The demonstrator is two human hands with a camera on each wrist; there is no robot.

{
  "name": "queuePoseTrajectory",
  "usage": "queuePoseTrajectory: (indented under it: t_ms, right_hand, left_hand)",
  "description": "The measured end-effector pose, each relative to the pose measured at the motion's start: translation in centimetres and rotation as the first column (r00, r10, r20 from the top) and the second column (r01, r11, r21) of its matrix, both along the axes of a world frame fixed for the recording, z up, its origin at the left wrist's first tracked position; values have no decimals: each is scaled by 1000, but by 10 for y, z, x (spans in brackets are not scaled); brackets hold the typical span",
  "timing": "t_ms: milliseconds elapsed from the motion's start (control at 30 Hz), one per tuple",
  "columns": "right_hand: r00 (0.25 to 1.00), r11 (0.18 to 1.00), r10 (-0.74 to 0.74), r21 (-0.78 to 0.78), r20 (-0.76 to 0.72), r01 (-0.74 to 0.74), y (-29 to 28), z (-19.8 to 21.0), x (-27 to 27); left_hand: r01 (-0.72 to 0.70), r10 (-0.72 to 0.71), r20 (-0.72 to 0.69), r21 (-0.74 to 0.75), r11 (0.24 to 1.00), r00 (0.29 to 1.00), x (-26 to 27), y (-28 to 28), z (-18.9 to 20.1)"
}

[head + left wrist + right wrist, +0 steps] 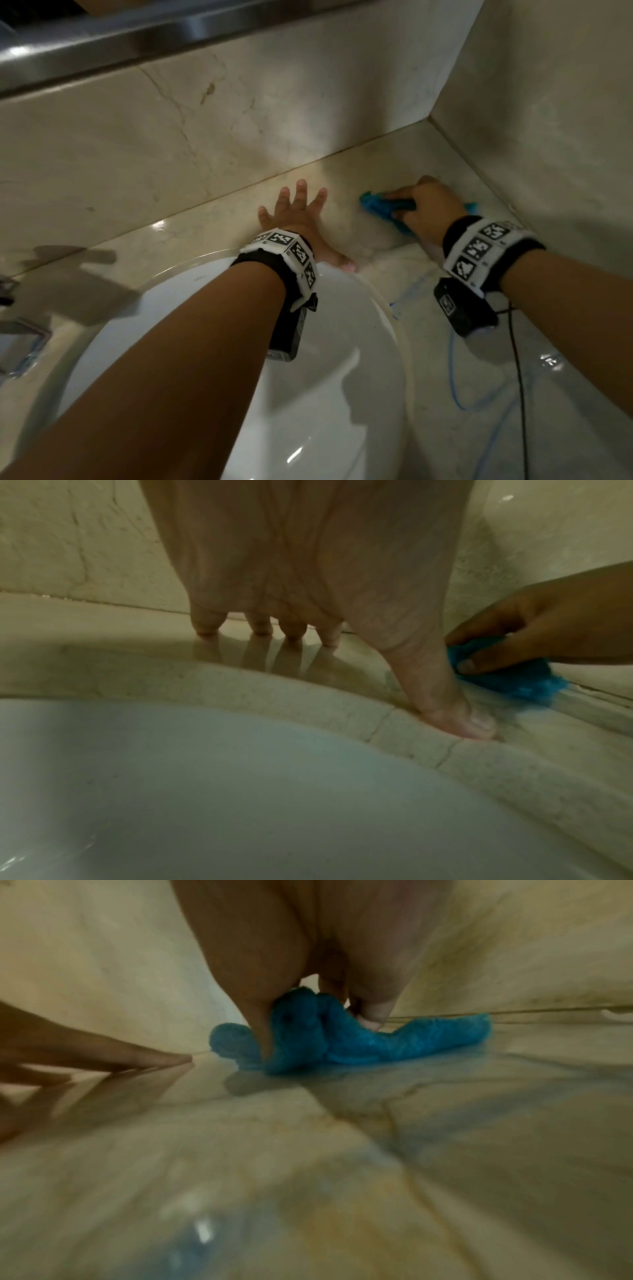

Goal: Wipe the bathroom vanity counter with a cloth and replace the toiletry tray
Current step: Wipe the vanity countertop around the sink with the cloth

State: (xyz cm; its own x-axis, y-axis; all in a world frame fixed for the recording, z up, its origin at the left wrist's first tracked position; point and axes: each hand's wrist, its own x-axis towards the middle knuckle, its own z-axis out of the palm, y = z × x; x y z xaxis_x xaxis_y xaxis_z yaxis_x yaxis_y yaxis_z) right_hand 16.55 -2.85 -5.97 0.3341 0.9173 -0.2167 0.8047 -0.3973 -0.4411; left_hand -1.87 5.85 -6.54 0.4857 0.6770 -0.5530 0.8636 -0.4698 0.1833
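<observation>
A blue cloth (380, 208) lies bunched on the beige marble counter (212, 219) near the back right corner. My right hand (424, 209) grips the cloth (342, 1039) with curled fingers and presses it onto the counter. My left hand (294, 216) rests flat on the counter behind the sink, fingers spread and straight, thumb (455, 718) at the basin's rim. In the left wrist view the cloth (514, 677) sits just right of that thumb. No toiletry tray is in view.
A white round sink basin (325, 377) fills the lower middle. Marble backsplash (171, 130) and a side wall (548, 120) close the corner. A blue cable (455, 387) and a black cable (520, 394) trail over the counter at right. A metal fitting (20, 339) sits at the left edge.
</observation>
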Motion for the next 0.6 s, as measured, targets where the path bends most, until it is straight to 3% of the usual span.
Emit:
queuePoseTrajectory:
  t_ms: [100,233,333,500,600]
  right_hand:
    - [1000,1000,-6,-4,13,6,-8,1,-13]
    - [987,986,159,-39,-18,-160,-48,1,-34]
    - [979,976,203,-74,-21,-204,-46,3,-25]
    - [996,997,-74,12,58,73,-2,-3,23]
    - [995,998,-63,-12,74,64,-2,-2,15]
  left_hand:
    - [7,-7,2,18,1000,1000,0,-1,-1]
    - [-2,2,3,15,1000,1000,0,0,0]
    - [-1,1,-2,19,1000,1000,0,-1,1]
    - [3,-3,5,21,1000,1000,-1,-1,0]
    - [7,-7,4,27,1000,1000,-1,0,1]
